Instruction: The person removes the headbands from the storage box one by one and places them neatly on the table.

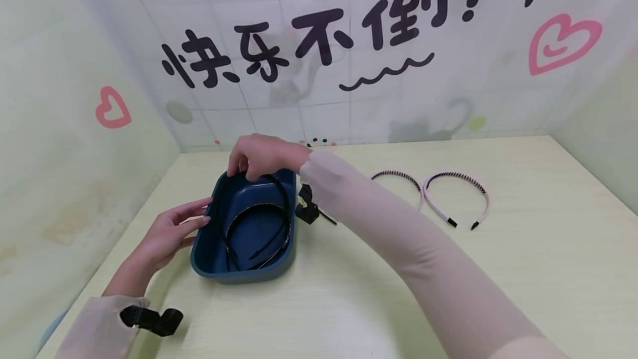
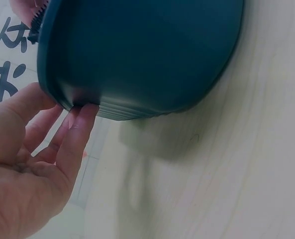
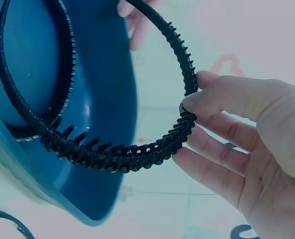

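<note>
A deep blue plastic basin [image 1: 244, 276] stands on the table, left of the middle. My left hand [image 1: 171, 231] is at its left side; in the left wrist view the thumb lies at the rim and the fingertips [image 2: 90, 110] press against the outer wall. Over the basin's far end, my right hand [image 1: 259, 154] pinches a black toothed headband [image 3: 130, 158] between thumb and fingers. The held headband's lower part hangs over the basin. Inside the basin lies another black headband [image 1: 256, 205], with a patterned edge.
Two pale pink headbands with black teeth, a left one [image 1: 399, 173] and a right one [image 1: 485, 198], lie on the table [image 1: 548, 270] to the right. The right sleeve [image 1: 399, 226] hides part of the left one. A dark tip [image 1: 327, 218] shows beside that sleeve. A printed wall stands behind.
</note>
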The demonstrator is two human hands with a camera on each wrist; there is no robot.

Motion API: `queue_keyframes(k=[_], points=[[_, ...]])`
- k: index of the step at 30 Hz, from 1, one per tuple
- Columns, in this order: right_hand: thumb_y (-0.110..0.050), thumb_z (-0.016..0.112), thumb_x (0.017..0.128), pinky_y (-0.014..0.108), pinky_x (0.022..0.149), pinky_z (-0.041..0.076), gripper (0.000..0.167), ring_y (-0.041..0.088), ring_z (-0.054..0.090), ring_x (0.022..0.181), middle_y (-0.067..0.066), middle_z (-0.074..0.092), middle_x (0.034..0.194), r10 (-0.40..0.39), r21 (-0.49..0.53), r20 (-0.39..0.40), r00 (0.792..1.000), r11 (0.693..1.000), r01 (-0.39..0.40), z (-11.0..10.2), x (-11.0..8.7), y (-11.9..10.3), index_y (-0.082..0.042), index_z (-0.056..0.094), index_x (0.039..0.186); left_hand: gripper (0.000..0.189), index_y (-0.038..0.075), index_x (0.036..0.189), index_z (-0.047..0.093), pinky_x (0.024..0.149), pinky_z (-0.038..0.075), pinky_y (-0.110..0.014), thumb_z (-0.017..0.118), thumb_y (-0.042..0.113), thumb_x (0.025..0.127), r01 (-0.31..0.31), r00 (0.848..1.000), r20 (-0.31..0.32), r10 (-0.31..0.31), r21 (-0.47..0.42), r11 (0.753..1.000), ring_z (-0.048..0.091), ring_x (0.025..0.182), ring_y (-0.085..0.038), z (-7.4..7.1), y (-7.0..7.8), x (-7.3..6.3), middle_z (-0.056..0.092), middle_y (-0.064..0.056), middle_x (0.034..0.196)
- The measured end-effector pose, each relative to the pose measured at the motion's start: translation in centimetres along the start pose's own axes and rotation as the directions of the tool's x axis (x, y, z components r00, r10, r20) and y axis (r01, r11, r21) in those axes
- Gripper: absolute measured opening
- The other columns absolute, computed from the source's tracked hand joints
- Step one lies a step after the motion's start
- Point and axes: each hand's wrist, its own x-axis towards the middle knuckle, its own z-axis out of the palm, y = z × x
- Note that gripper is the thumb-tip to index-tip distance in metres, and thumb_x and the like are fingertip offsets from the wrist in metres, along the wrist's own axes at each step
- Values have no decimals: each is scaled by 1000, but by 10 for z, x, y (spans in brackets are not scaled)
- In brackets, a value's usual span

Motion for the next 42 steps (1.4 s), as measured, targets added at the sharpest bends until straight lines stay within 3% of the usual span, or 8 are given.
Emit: queue_keyframes(k=[12, 19, 32, 42], points=[[7, 54, 80, 22, 70, 45, 37, 11, 55, 93, 0, 63, 104, -25, -42, -16, 1000, 999, 25, -23, -23, -3, -11, 69, 109, 48, 13, 136, 46, 73, 51, -27, 58, 26, 91, -2, 1000, -8, 2, 10, 1000, 57, 91, -4, 1, -3, -1, 54, 9, 107], [9, 54, 78, 23, 71, 45, 38, 13, 56, 91, 3, 64, 106, -34, -12, -32, 999, 999, 33, -32, -44, 5, -8, 69, 108, 50, 10, 137, 43, 72, 51, -27, 58, 25, 91, -14, 1000, -9, 14, 11, 1000, 57, 91, -3, 0, -2, 0, 53, 8, 108], [8, 54, 78, 25, 73, 47, 38, 14, 58, 88, 2, 64, 102, 30, 8, -60, 998, 1000, -30, -46, -87, 22, -9, 69, 108, 51, 9, 138, 41, 73, 51, -27, 57, 24, 92, -17, 1000, 3, 17, 18, 1000, 57, 93, -3, 0, -3, 1, 52, 9, 110], [8, 55, 78, 26, 75, 47, 37, 14, 58, 87, 3, 64, 104, 66, -6, -39, 997, 998, -66, -41, -117, 39, -8, 68, 109, 51, 10, 138, 42, 73, 51, -26, 57, 25, 92, -5, 1000, 3, 5, 9, 1000, 57, 92, -3, 0, -1, 0, 52, 9, 109]])
